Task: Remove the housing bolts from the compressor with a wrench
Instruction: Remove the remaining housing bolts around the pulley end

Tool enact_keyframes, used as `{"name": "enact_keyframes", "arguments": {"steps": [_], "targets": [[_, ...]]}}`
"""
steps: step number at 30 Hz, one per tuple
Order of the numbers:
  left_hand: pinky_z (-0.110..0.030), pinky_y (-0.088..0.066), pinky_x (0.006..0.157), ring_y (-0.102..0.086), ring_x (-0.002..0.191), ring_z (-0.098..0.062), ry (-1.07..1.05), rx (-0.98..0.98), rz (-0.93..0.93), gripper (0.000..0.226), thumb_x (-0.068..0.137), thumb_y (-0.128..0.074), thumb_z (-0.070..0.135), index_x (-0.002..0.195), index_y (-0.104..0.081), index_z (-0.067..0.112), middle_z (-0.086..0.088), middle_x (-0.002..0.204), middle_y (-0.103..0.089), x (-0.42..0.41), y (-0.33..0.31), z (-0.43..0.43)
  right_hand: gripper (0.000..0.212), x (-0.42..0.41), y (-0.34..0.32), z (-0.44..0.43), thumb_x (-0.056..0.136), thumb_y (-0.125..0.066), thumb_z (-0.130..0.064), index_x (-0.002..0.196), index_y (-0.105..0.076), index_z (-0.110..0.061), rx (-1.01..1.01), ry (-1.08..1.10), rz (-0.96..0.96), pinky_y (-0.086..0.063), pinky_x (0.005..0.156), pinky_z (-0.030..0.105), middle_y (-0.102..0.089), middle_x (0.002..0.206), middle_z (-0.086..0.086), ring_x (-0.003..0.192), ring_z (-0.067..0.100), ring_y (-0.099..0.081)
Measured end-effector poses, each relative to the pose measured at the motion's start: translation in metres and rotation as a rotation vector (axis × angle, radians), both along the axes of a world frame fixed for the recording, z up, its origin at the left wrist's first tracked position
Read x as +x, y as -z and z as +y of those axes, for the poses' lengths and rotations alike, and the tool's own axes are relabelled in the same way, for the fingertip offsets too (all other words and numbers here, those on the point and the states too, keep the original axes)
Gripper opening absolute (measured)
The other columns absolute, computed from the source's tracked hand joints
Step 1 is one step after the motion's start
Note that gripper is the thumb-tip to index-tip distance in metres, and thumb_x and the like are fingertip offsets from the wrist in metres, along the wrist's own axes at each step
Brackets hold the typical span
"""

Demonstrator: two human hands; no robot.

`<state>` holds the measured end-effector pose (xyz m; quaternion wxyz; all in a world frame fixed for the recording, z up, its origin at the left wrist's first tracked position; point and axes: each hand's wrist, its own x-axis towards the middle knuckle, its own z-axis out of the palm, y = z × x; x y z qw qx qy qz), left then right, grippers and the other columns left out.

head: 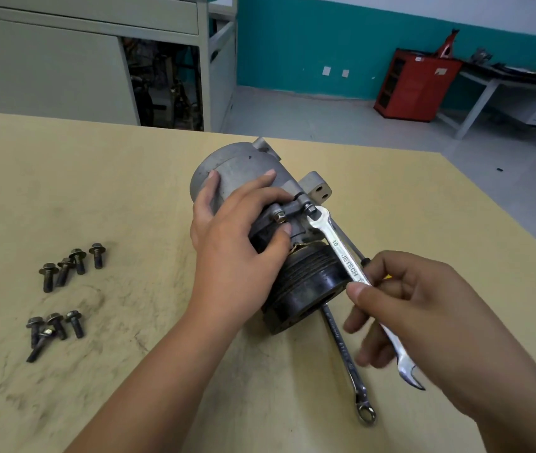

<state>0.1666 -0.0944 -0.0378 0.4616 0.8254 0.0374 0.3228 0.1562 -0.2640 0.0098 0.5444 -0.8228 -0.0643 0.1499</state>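
A grey metal compressor with a black pulley lies on its side on the tan table. My left hand lies over its body, fingers curled round the housing. A silver 10 mm wrench has its head on a housing bolt at the top flange. My right hand pinches the wrench shaft between thumb and fingers. A brass-coloured bolt head sits just left of it on the same flange.
Several loose black bolts lie in two groups at the left: one group and a nearer one. A second wrench lies on the table under the pulley. The table's far edge runs behind the compressor; a red cabinet stands beyond.
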Motion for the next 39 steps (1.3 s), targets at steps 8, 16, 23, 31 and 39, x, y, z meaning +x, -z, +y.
{"name": "enact_keyframes", "arguments": {"steps": [8,16,23,31,39], "targets": [[-0.046,-0.017,0.114,-0.008,0.138,-0.002,0.000,-0.015,0.017,0.036,0.080,-0.063,0.025,0.093,-0.048,0.056,0.042,0.120,-0.043,-0.001,0.000,0.000,0.019,-0.005,0.020,0.002,0.081,-0.044,-0.036,0.073,-0.055,-0.023,-0.575,0.065,-0.558,-0.033,0.045,0.027,-0.043,0.047,-0.001,0.047,0.015,-0.042],[-0.046,-0.018,0.113,-0.009,0.138,-0.003,-0.007,-0.019,0.009,0.043,0.082,-0.067,0.017,0.094,-0.048,0.054,0.042,0.120,-0.043,-0.001,-0.001,0.000,0.029,0.000,0.011,-0.001,0.082,-0.042,-0.044,0.067,-0.054,-0.022,-0.546,0.050,-0.567,-0.036,0.050,0.018,-0.053,0.051,-0.005,0.056,0.010,-0.052],[-0.045,-0.017,0.114,-0.009,0.138,-0.003,-0.010,-0.014,0.009,0.045,0.082,-0.068,0.016,0.093,-0.048,0.055,0.042,0.120,-0.042,-0.001,-0.002,-0.001,0.027,0.004,-0.008,0.004,0.094,-0.037,-0.042,0.078,-0.042,-0.021,-0.823,-0.040,-0.586,-0.051,0.064,0.032,-0.061,0.075,0.001,0.070,0.020,-0.062],[-0.043,-0.017,0.114,-0.009,0.138,-0.002,-0.010,-0.009,0.007,0.044,0.082,-0.068,0.017,0.094,-0.048,0.054,0.042,0.120,-0.043,-0.001,-0.002,-0.001,0.038,-0.004,-0.013,0.012,0.090,-0.027,-0.043,0.066,-0.042,-0.019,-0.822,0.021,-0.582,-0.028,0.048,0.022,-0.044,0.057,-0.002,0.056,0.014,-0.045],[-0.043,-0.016,0.114,-0.009,0.139,-0.005,-0.016,-0.003,0.002,0.044,0.082,-0.068,0.016,0.094,-0.048,0.054,0.042,0.119,-0.042,-0.001,-0.002,0.000,0.033,-0.006,-0.012,0.011,0.094,-0.030,-0.047,0.083,-0.049,-0.022,-0.867,0.048,-0.621,-0.031,0.056,0.029,-0.049,0.066,-0.008,0.071,0.012,-0.051]]}}
